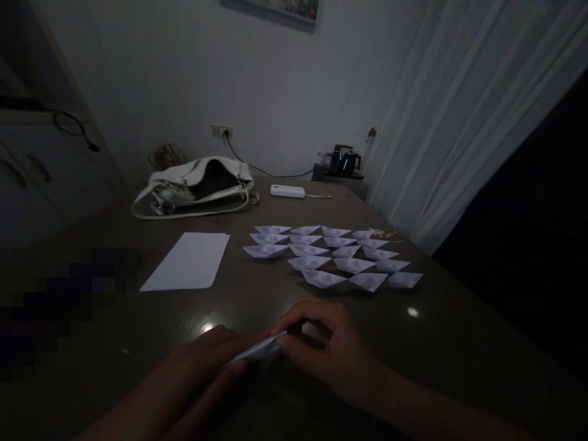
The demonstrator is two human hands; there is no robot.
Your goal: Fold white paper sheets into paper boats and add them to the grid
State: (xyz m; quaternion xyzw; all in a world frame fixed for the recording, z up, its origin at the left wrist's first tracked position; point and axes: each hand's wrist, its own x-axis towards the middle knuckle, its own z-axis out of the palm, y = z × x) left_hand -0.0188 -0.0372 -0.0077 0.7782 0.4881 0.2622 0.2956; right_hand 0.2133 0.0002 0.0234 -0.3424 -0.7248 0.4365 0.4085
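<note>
A folded piece of white paper (261, 349) is held low over the near part of the table, between my two hands. My left hand (214, 352) grips its left part, thumb below and fingers above. At its right end, my right hand (321, 340) pinches the paper between thumb and forefinger. The paper's full shape is partly hidden by the fingers. Beyond my hands, several folded paper boats (321, 278) stand in rows. To the left of these lies a stack of white paper sheets (188, 262).
A white handbag (202, 177) sits open at the back left of the brown table (257, 300). A white power bank (287, 192) with a short strap lies behind the boats. A black kettle (350, 162) stands past the table's far right corner. White curtains (413, 122) hang at the right.
</note>
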